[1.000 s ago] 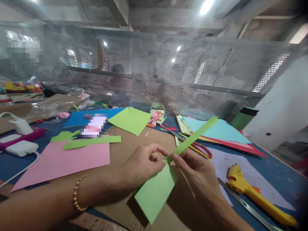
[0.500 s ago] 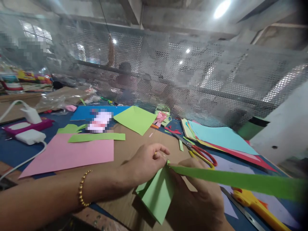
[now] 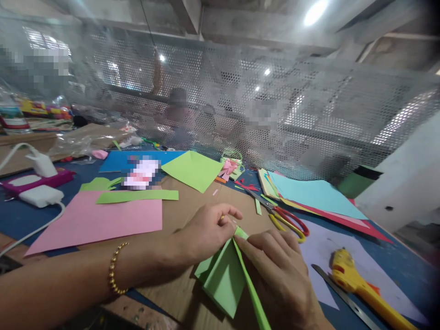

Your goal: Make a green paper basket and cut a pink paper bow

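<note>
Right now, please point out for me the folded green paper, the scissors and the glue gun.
Folded green paper [image 3: 225, 282], head view: its front panel.
Scissors [image 3: 271, 207], head view: metal near the pivot.
Glue gun [image 3: 357, 285], head view: its yellow body.

You have one folded green piece [image 3: 225, 282], two long green strips [image 3: 137, 196], one pair of scissors [image 3: 273, 209], one glue gun [image 3: 359, 286], one metal blade [image 3: 344, 296].
</note>
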Demonstrator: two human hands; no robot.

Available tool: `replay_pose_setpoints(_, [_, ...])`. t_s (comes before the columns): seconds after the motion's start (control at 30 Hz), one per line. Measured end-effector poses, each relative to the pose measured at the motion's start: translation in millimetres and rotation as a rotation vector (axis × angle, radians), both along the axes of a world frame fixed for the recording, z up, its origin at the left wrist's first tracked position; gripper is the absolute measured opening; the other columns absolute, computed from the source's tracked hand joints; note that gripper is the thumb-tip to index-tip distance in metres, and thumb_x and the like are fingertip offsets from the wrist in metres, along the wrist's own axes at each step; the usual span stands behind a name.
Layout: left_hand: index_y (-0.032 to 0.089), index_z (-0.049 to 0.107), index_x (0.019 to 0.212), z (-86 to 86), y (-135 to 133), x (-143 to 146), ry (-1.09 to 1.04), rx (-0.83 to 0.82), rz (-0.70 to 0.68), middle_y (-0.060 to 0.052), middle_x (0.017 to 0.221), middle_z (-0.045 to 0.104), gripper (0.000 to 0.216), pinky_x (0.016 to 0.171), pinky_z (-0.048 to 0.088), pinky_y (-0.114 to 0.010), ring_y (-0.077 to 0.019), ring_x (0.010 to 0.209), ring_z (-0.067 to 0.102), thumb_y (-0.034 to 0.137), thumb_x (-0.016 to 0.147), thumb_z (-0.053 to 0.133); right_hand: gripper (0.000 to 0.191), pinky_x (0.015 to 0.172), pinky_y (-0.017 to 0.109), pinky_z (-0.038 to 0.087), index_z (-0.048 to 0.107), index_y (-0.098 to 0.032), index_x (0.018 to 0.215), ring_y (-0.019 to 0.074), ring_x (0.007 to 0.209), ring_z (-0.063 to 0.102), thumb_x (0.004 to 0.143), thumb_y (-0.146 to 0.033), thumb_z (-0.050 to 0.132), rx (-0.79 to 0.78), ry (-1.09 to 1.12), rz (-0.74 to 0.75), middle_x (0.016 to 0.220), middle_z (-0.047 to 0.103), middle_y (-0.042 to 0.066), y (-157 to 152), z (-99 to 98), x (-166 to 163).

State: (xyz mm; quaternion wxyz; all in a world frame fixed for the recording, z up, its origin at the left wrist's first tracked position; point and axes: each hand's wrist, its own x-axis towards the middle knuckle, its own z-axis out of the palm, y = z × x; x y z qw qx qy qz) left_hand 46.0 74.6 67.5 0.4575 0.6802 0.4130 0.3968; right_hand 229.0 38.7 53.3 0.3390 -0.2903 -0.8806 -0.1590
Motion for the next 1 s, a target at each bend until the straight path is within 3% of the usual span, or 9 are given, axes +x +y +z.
replay_pose_setpoints(0.4, [0.013, 0.066, 0.107, 1.3, 0, -1, -0.036, -0.041, -0.035, 0.007, 0.059, 0.041, 0.029, 0.052, 0.026, -0.024, -0.0113, 0.055, 0.034, 0.021, 0.082, 0.055, 0.025, 0.066, 0.037, 0.032, 0.066, -0.013, 0.108, 0.0208, 0.069, 0.052, 0.089, -0.005, 0.053, 0.065, -0.072, -0.048, 0.075, 0.064, 0.006, -4, 2.5, -7])
replay_pose_setpoints(0.7, [0.012, 0.066, 0.109, -3.1, 5, -3, -0.036, -0.034, -0.044, 0.006, 0.062, 0.049, 0.03, 0.056, 0.032, -0.022, -0.0112, 0.059, 0.042, 0.022, 0.082, 0.058, 0.024, 0.066, 0.037, 0.033, 0.067, -0.017, 0.105, 0.02, 0.07, 0.052, 0.088, -0.004, 0.055, -0.018, 0.07, -0.029, 0.078, 0.064, 0.006, -1, 0.5, -8])
replay_pose_setpoints(0.8, [0.013, 0.066, 0.115, -4.5, 3, -3, -0.037, -0.012, -0.075, 0.005, 0.064, 0.049, 0.033, 0.054, 0.032, -0.022, -0.0106, 0.058, 0.042, 0.024, 0.085, 0.058, 0.02, 0.073, 0.036, 0.038, 0.065, -0.021, 0.105, 0.0203, 0.082, 0.057, 0.093, -0.008, 0.055, -0.132, 0.231, -0.054, 0.09, 0.065, 0.005, 3, 4.2, 1])
replay_pose_setpoints(0.87, [0.014, 0.065, 0.118, -5.4, 2, -3, -0.042, 0.018, -0.105, 0.005, 0.065, 0.048, 0.034, 0.053, 0.031, -0.021, -0.0099, 0.056, 0.04, 0.024, 0.086, 0.057, 0.013, 0.075, 0.034, 0.042, 0.065, -0.023, 0.097, 0.0197, 0.087, 0.059, 0.096, -0.017, 0.054, -0.3, 0.333, -0.093, 0.094, 0.066, 0.004, 7, 7.1, 7])
replay_pose_setpoints(1.0, [0.015, 0.063, 0.123, -6.3, -2, -2, -0.043, 0.061, -0.141, 0.006, 0.065, 0.045, 0.037, 0.053, 0.031, -0.021, -0.0092, 0.056, 0.038, 0.023, 0.087, 0.058, 0.021, 0.067, 0.03, 0.042, 0.064, -0.023, 0.082, 0.0169, 0.073, 0.057, 0.097, -0.034, 0.054, -0.688, 0.363, -0.159, 0.078, 0.063, -0.001, 10, 9.5, 12])
